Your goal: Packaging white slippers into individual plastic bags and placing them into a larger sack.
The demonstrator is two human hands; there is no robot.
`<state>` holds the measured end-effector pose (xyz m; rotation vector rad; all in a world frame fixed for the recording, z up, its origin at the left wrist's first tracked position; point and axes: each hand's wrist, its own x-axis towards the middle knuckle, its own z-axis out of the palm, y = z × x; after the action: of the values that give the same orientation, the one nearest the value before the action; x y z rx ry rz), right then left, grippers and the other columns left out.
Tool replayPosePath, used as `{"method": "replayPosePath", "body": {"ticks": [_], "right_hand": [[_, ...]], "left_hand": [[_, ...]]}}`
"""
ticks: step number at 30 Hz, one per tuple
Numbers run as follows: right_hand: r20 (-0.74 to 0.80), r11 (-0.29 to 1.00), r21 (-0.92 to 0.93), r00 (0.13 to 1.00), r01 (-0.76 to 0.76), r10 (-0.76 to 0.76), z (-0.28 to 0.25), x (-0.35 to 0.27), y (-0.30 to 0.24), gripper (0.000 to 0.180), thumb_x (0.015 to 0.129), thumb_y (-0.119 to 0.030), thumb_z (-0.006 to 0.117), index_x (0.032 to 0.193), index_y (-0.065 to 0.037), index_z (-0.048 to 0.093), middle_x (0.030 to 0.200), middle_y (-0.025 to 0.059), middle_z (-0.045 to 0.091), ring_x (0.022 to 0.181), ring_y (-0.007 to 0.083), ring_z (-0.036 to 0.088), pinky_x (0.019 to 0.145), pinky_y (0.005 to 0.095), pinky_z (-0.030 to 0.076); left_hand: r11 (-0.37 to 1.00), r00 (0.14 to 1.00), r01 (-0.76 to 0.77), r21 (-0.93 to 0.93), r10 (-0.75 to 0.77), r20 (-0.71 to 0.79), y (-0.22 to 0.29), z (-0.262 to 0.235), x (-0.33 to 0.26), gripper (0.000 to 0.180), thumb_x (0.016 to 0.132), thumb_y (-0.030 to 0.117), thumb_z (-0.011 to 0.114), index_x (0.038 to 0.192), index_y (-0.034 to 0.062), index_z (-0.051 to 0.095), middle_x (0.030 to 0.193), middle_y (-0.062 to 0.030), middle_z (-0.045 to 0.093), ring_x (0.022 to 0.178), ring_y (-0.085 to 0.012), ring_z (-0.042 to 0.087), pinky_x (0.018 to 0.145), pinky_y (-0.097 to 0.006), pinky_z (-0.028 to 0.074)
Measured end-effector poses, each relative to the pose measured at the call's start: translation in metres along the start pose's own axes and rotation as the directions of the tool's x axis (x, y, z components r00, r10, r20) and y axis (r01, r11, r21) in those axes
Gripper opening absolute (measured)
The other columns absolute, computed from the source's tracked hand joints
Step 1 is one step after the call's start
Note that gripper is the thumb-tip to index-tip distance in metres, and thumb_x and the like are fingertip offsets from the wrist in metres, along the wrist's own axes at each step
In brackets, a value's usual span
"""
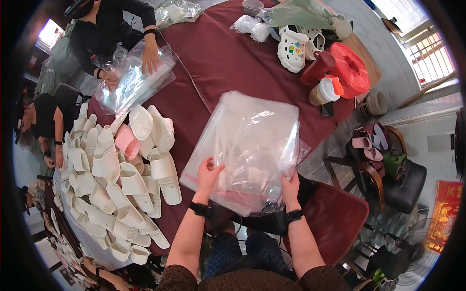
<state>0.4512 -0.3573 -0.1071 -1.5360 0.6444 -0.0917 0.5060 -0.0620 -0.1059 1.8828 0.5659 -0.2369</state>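
A stack of clear plastic bags (pixel 252 131) lies at the near edge of the table in front of me, its lower part reaching over the edge. My left hand (pixel 208 175) rests over the left part of the stack, fingers slightly curled and the thumb apart from them; nothing shows between them. At the stack's right edge, my right hand (pixel 290 185) has its fingers closed on the plastic bags. Many white slippers (pixel 131 186) are heaped to the left, with a pink slipper (pixel 127 142) among them.
Across the table a co-worker's hands (pixel 150 57) handle more clear bags. White clogs (pixel 292 48), a red plastic roll (pixel 347 70), a red bottle (pixel 318 68) and a lidded cup (pixel 324 91) stand far right. A red chair (pixel 335 218) and a fan (pixel 417 247) are at the right.
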Motion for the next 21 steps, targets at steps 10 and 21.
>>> {"method": "replayPosePath", "body": {"ticks": [10, 21], "right_hand": [[0.032, 0.885, -0.432, 0.984, 0.173, -0.177, 0.028, -0.002, -0.001, 0.045, 0.073, -0.005, 0.062, 0.117, 0.0, 0.054, 0.101, 0.0152, 0.058, 0.097, 0.0284, 0.056, 0.089, 0.0354, 0.044], [-0.071, 0.777, -0.621, 0.979, 0.107, -0.192, 0.025, -0.033, -0.009, 0.044, 0.071, -0.011, 0.07, 0.111, -0.006, 0.055, 0.101, 0.0118, 0.06, 0.086, 0.0287, 0.061, 0.078, 0.0372, 0.049]], "left_hand": [[0.774, 0.983, -0.154, 0.614, 0.18, 0.019, 0.026, -0.03, 0.029, 0.072, 0.069, 0.04, 0.078, 0.126, 0.0048, 0.053, 0.124, -0.0198, 0.05, 0.113, -0.0366, 0.048, 0.089, -0.047, 0.045], [0.715, 0.97, 0.003, 0.7, 0.169, -0.176, 0.028, -0.016, 0.031, 0.071, 0.072, 0.039, 0.076, 0.127, 0.0041, 0.046, 0.118, -0.0206, 0.05, 0.111, -0.0407, 0.048, 0.088, -0.051, 0.045]]}}
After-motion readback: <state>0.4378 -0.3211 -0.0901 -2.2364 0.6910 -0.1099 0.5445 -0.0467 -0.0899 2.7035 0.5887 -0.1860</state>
